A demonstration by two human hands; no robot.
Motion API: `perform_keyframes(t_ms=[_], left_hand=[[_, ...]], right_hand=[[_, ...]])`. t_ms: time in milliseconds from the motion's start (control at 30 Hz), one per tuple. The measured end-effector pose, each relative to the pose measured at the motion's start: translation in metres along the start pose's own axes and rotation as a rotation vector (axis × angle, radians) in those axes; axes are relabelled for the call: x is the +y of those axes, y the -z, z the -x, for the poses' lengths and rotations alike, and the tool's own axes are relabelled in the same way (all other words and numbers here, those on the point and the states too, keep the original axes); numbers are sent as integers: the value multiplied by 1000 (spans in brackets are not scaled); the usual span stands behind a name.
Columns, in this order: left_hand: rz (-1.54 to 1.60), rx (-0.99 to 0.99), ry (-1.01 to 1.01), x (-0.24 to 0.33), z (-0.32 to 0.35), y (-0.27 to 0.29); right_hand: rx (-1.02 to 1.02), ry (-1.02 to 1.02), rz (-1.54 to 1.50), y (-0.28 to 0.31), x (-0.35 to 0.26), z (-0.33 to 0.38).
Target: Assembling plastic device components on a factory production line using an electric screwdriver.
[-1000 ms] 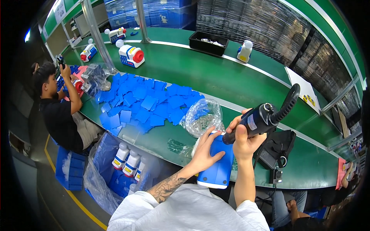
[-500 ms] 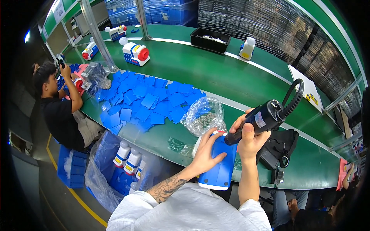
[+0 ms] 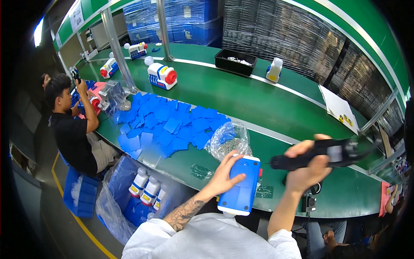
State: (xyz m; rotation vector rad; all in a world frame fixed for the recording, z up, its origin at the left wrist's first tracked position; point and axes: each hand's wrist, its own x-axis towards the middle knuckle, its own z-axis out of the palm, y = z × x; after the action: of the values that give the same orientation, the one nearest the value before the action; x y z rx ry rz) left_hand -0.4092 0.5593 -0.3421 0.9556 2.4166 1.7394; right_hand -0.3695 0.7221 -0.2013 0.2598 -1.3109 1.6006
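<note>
My left hand [image 3: 225, 172] rests flat on a blue and white plastic toy housing [image 3: 240, 188] that lies at the near edge of the green bench [image 3: 241, 103]. My right hand [image 3: 307, 168] grips a black electric screwdriver [image 3: 324, 154], held roughly level with its tip pointing left, just above the housing's right side. A clear plastic bag of small parts [image 3: 227, 139] sits just behind the housing.
A pile of flat blue plastic pieces [image 3: 166, 124] covers the bench to the left. A finished toy [image 3: 161, 76], a black tray [image 3: 235, 62] and a white bottle [image 3: 274, 70] stand further back. A seated person [image 3: 73, 125] works at the far left. Bins of white bottles [image 3: 146, 190] sit below the bench.
My right hand has tilted the screwdriver from upright to nearly level and lowered it toward the housing. My left hand has stayed on the housing.
</note>
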Motion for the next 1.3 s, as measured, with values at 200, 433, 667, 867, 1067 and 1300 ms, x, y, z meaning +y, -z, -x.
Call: perform_keyframes(t_ms=[200,433,667,867,1067,1300], left_hand=[[38,-103,208,-12,17,48],[-217,-224,545,-20,27,68],[13,-48,439,-4,33,70],[-257,78,-359,80,-1,62],[-711,-13,-909,74,-19,25],[-688,-12,-801,50,-40,9]], right_hand=[[46,-417,766,51,4,-9],[-469,-670,1506,112,139,68],[-657,-463,1724,117,148,86],[-345,-1165,-124,68,49,38],[-372,-1112,-237,112,53,30],[-274,-985,-336,103,31,33]])
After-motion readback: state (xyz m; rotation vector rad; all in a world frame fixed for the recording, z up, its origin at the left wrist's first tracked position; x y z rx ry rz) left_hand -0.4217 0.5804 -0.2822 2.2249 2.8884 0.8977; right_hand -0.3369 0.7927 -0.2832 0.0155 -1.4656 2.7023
